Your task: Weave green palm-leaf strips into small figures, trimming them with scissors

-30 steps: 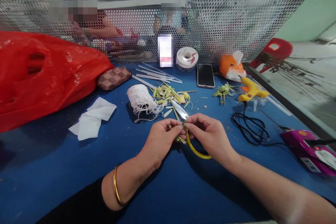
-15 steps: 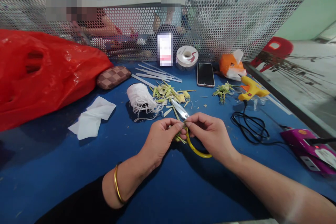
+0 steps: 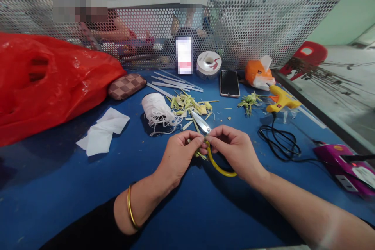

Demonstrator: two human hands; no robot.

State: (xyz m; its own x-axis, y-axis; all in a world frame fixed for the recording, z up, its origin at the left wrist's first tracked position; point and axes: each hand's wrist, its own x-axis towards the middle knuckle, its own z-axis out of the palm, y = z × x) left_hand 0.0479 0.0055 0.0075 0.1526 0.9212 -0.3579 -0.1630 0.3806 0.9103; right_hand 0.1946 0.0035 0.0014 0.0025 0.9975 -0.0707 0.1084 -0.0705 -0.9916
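Observation:
My left hand (image 3: 178, 157) and my right hand (image 3: 234, 148) meet over the blue table (image 3: 73, 187), fingertips pinched together on a small green-yellow leaf strip piece (image 3: 202, 153). Yellow-handled snips (image 3: 218, 166) lie under my right hand, their blade (image 3: 200, 122) pointing away from me; whether the right hand grips them I cannot tell. A gold bangle (image 3: 130, 207) circles my left wrist. Just beyond the hands lies a pile of cut leaf scraps (image 3: 187, 105).
A white thread bundle (image 3: 156, 111), white tissues (image 3: 102, 131), a red plastic bag (image 3: 43, 82), a checkered pouch (image 3: 125, 86), white strips (image 3: 172, 82), a tape roll (image 3: 208, 63), a phone (image 3: 229, 83), a yellow glue gun (image 3: 281, 99) with black cord (image 3: 279, 142), a purple device (image 3: 345, 166). People sit behind the mesh screen (image 3: 263, 15).
Both hands have stayed together on the leaf piece, with only slight shifts of the fingers. Nothing else on the table has moved.

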